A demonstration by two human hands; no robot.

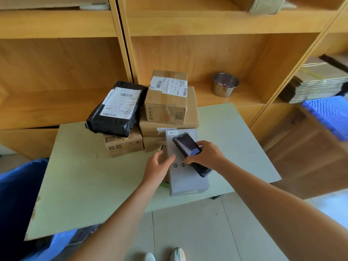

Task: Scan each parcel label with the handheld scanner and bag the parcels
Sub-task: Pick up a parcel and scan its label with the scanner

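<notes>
A grey box parcel [186, 180] lies on the pale table [90, 185], with a small barcode label [172, 132] at its far end. My right hand [206, 154] grips the black handheld scanner [188, 146] just above the box, its head toward that label. My left hand [160, 163] rests on the box's left edge, thumb on top. Behind stand a black poly-bag parcel [116, 110] and a taped cardboard box [166, 97], both with white labels, stacked on other cartons [124, 144].
A blue bag [22, 200] hangs at the table's left side. A steel bowl [225, 84] sits in the wooden shelf behind. Flattened cardboard [318, 81] and a blue crate [331, 113] are at the right. My shoes [178, 254] stand on the tiled floor.
</notes>
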